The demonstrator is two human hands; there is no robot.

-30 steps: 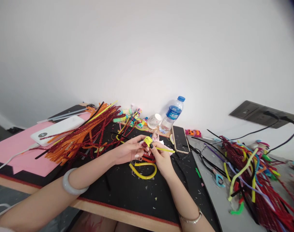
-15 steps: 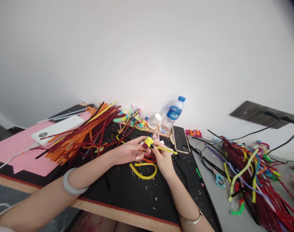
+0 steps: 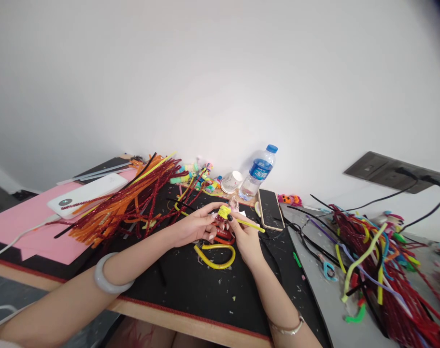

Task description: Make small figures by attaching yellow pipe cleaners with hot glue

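Between my two hands is a small pipe-cleaner figure (image 3: 224, 212), yellow on top and dark red underneath. My left hand (image 3: 193, 226) pinches it from the left. With dark-nailed fingers, my right hand (image 3: 246, 241) grips its right side. A yellow pipe-cleaner end (image 3: 251, 225) sticks out to the right past my right hand. On the black mat just below lies a curved yellow tool handle (image 3: 220, 265). Some red material under my hands is partly hidden.
A heap of orange and dark red pipe cleaners (image 3: 111, 208) lies left, across a white power bank (image 3: 87, 193) and pink sheets (image 3: 9, 227). Behind stand a paper cup (image 3: 232, 182) and water bottle (image 3: 258, 173), near a phone (image 3: 270, 209). More pipe cleaners (image 3: 390, 285) lie right.
The figure has turned slightly and moved a little to the right in my fingers. My hands otherwise stay nearly in place, both still holding it.
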